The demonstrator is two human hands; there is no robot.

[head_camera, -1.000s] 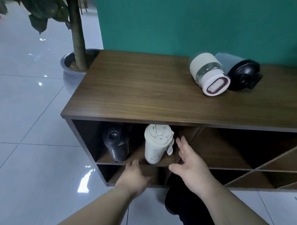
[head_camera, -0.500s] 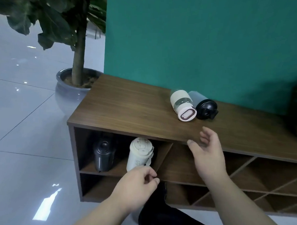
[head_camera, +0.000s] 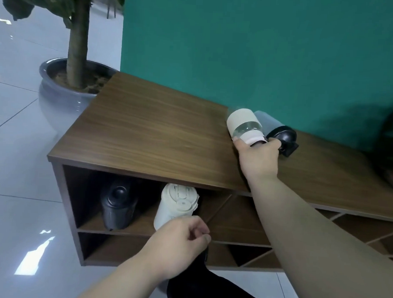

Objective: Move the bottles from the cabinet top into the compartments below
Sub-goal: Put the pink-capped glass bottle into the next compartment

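1. The right hand (head_camera: pixel 257 157) is closed around the pink cap end of the cream bottle (head_camera: pixel 245 126), thumb on one side, fingers on the other.
2. That bottle is a round cylinder with a matte cream sleeve and a clear glassy band; it lies on its side on the cabinet top (head_camera: pixel 151 133).
3. Just beyond the fingertips, touching it, lies a grey bottle (head_camera: pixel 276 127) with a glossy black lid.
4. So two bottles are on the top, which is flat, brown, wood-grained board.
5. The left hand (head_camera: pixel 178 245) is loosely curled, holding nothing, in front of the open compartments.
6. Right behind it stands a cream tumbler (head_camera: pixel 176 206) with a moulded lid; further to its left, a dark bottle (head_camera: pixel 117 206), smooth and rounded.
7. Two bottles are below, both in the upper left compartment.
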